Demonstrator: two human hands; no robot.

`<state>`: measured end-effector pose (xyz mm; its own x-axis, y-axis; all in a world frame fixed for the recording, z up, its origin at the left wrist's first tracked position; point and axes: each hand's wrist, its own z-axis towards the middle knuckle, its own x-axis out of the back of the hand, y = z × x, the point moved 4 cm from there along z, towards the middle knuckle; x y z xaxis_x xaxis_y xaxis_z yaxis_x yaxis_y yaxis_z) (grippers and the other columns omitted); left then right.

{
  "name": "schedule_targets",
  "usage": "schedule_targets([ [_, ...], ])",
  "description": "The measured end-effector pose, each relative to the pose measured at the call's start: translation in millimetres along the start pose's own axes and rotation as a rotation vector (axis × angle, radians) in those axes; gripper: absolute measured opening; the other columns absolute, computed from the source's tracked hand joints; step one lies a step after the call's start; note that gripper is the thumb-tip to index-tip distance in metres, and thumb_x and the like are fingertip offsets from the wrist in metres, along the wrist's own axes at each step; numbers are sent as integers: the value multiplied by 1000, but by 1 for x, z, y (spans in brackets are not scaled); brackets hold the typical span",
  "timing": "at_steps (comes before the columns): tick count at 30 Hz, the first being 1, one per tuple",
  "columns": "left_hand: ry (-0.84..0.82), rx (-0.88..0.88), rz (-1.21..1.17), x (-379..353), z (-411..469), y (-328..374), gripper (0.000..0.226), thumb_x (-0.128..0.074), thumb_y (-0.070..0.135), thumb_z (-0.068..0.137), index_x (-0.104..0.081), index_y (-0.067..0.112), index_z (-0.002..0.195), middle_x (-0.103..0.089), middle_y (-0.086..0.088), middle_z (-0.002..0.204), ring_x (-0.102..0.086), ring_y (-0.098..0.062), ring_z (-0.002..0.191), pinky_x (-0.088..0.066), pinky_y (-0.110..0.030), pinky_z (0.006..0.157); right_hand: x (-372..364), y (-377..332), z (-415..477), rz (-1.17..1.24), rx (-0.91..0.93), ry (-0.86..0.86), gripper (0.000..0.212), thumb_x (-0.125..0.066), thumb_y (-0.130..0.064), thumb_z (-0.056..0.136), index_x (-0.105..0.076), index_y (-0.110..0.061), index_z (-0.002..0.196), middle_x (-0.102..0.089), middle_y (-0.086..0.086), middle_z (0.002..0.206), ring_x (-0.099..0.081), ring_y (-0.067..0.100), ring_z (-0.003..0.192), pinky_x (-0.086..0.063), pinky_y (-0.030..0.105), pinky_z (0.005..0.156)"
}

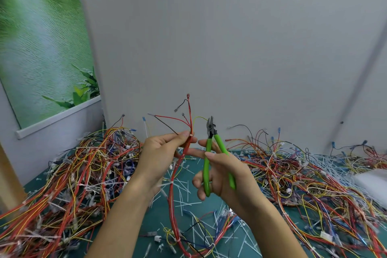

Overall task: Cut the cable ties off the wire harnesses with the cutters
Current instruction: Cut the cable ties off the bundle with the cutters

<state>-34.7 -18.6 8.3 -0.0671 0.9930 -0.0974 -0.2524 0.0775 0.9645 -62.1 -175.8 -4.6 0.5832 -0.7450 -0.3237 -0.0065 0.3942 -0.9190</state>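
- The heaps of wire harnesses point(73, 174) are lying on the green mat point(157, 220) on both sides of the hands, tangled, so pulling one will likely drag its neighbours.
- One harness point(172, 195) is hanging limp below the left hand point(165, 153), which is pinching it near the top. Loose ends are fanning out above the pinch. It looks light and floppy, so it is best held close beside a tie.
- The cutters point(207, 159) are sitting upright in the right hand point(226, 176). The fingers are wrapping round the spread green handles, and the jaws are catching nothing.
- A white cable tie point(171, 183) is circling the harness below the pinch. It looks stiff and thin, so the wires could easily get nicked.
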Motion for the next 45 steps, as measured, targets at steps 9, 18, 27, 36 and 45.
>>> schedule_targets([
  [9, -131, 48, 79, -8, -5, 1, 37, -55, 49, 95, -78, 25, 110, -77, 3, 108, -68, -19, 111, -50, -39, 90, -1, -5, 0, 58, 43, -13, 57, -57, -25, 91, -47, -7, 144, -65, 19, 129, -57, 28, 70, -49, 34, 56],
  [18, -401, 91, 117, -5, -11, 2, 38, -71, 42, 83, -78, 6, 96, -77, -12, 88, -71, -20, 73, -56, -24, 62, 7, -10, -1, 83, 52, 59, 60, -58, -22, 87, -45, -9, 144, -58, 19, 112, -57, 29, 67, -44, 33, 52],
  [27, -506, 52, 227, -5, -16, 4, 21, -76, 24, 81, -78, 11, 97, -77, -15, 94, -69, -18, 80, -58, -27, 75, 19, -6, 0, -54, 99, 156, 59, -78, -24, 78, -61, -22, 135, -65, 7, 115, -58, 20, 69, -45, 32, 53],
  [36, -522, 33, 298, -10, -20, 6, 16, -72, 30, 89, -79, 19, 97, -76, -11, 91, -72, -17, 82, -57, -31, 78, 24, -5, 0, -371, 250, 351, 49, -75, -26, 86, -62, -44, 129, -66, -6, 89, -63, 14, 73, -50, 26, 56],
  [45, -669, 71, 302, -15, -28, 11, 18, -65, 21, 97, -78, 8, 96, -77, -8, 85, -73, -23, 76, -53, -26, 60, 28, -8, -2, -407, 238, 330, 45, -77, -30, 85, -63, -40, 127, -69, 0, 95, -65, 18, 69, -54, 30, 59],
])
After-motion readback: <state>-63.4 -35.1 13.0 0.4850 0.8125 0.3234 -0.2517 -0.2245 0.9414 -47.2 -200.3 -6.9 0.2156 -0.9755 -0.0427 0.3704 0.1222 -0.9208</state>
